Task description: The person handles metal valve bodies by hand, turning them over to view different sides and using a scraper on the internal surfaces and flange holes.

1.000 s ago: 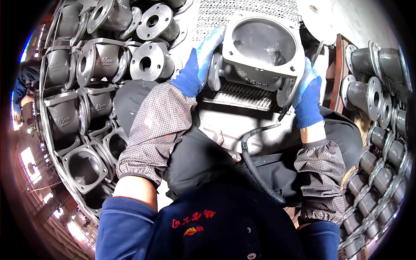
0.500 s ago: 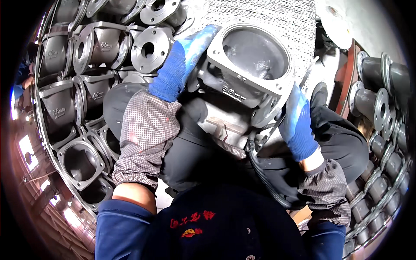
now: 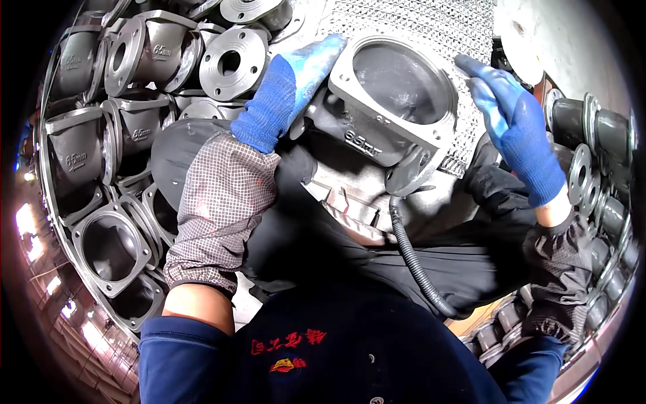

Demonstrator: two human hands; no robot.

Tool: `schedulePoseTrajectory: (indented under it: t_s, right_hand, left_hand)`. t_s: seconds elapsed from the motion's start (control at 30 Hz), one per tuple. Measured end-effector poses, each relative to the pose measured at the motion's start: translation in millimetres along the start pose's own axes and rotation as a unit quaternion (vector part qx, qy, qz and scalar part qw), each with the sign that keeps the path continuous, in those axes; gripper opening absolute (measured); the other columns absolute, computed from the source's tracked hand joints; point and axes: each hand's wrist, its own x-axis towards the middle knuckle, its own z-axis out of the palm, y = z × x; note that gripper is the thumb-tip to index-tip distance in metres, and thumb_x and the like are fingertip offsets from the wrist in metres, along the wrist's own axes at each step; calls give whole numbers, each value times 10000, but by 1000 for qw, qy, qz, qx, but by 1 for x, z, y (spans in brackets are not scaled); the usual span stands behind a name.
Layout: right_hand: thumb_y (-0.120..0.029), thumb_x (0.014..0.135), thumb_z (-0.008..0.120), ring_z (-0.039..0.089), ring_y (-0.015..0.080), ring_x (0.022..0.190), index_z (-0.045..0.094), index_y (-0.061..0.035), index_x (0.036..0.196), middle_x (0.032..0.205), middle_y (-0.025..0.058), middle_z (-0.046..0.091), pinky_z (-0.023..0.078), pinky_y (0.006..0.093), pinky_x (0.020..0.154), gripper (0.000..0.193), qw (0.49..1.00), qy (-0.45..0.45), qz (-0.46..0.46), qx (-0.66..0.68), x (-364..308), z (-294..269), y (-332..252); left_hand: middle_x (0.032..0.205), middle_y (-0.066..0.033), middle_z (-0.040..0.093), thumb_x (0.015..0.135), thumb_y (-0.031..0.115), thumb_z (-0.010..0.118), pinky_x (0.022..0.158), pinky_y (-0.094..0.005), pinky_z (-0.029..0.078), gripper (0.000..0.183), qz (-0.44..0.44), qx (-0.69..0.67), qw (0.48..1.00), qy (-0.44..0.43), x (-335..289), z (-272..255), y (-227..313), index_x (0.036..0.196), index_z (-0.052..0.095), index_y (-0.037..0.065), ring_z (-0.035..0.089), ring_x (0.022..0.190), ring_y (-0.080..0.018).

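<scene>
A grey cast-metal valve body (image 3: 367, 138) with a square flange and a wide round mouth sits in front of me, mouth up and tilted slightly. My left hand (image 3: 309, 74), in a blue glove, lies along its left side with the fingers stretched out; the thumb is hidden. My right hand (image 3: 505, 104), gloved the same way, is off to the right of the casting. Its fingers are straight and nothing is in them. A smaller round flange (image 3: 414, 168) juts from the casting's lower right side.
Several similar castings (image 3: 74, 148) are stacked along my left. More flanged grey castings (image 3: 572, 121) stand to the right. Behind the valve body lies a woven patterned mat (image 3: 431, 20). A black corrugated hose (image 3: 414, 269) runs down over my lap.
My right hand has let go of the valve body's right side and moved up and to the right. The left hand stays at the casting's left side.
</scene>
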Motion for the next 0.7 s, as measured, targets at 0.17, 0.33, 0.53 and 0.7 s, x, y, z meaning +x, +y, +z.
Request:
schedulePoseTrajectory:
  t_s: [0.17,0.33,0.53,0.7]
  right_hand:
    - [-102,851,542,584,152,651,531,-208,1209,756,61,582,516,292,531,374,952,-130,-86,-264,33,14,5]
    - [-218,764,634,592,183,772,467,-230,1275,867,46,567,502,311,595,537,875,-229,-170,-390,59,32,-11]
    - [-341,867,516,619,200,760,580,-131,1047,785,53,593,489,339,688,284,872,-210,-146,-418,72,43,-5]
    - [-325,895,475,655,180,695,650,-109,886,765,52,640,514,336,584,278,895,-150,-163,-389,83,49,0]
  left_hand:
    - [984,-100,644,935,275,451,774,-255,493,342,-102,-10,994,-47,6,4,3,1117,576,15,611,903,-157]
    - [1021,-126,630,932,255,455,799,-273,492,322,160,139,977,22,7,6,-16,1118,566,18,611,939,-200]
    - [1061,-164,605,927,199,448,817,-296,490,316,86,35,996,8,8,9,-7,1190,513,36,605,956,-262]
    - [1057,-152,614,921,234,469,828,-276,477,325,25,27,999,-1,5,1,3,1146,557,17,605,959,-228]
